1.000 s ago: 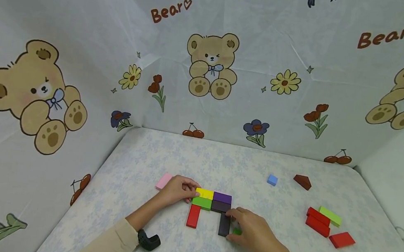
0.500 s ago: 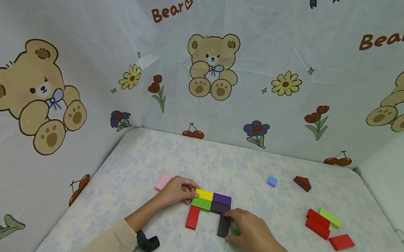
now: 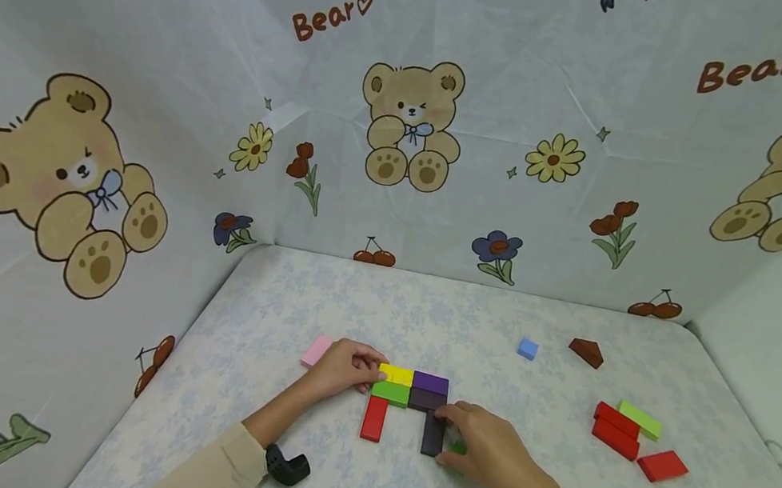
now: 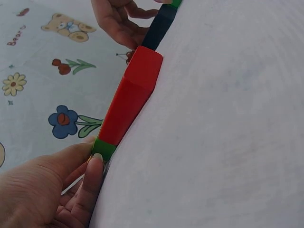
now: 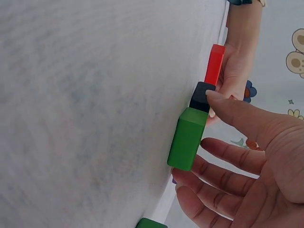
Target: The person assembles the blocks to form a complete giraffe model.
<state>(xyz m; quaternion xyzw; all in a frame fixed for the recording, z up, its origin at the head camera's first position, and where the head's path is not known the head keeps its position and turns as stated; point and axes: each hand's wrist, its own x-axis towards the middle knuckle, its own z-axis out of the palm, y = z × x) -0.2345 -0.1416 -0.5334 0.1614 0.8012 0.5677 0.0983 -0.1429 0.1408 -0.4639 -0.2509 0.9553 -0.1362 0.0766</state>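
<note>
In the head view, a flat arrangement of blocks lies mid-table: yellow (image 3: 395, 375) and purple (image 3: 431, 383) behind, green (image 3: 391, 393) and dark (image 3: 427, 399) in front. A red block (image 3: 374, 418) and a black block (image 3: 433, 433) extend from it towards the person. The left hand (image 3: 345, 368) holds the yellow block's left end between thumb and index finger. The right hand (image 3: 487, 446) grips the black block lengthwise, thumb at its near end, index finger at its far end. A green block (image 5: 187, 140) lies beside the black one, partly hidden under the right hand in the head view.
A pink block (image 3: 317, 351) lies beyond the left hand. Farther right are a small blue block (image 3: 527, 349), a brown block (image 3: 586, 352), several red blocks (image 3: 663, 466) and a light green one (image 3: 640, 419). A bear-print sheet (image 3: 468, 204) stands behind the table.
</note>
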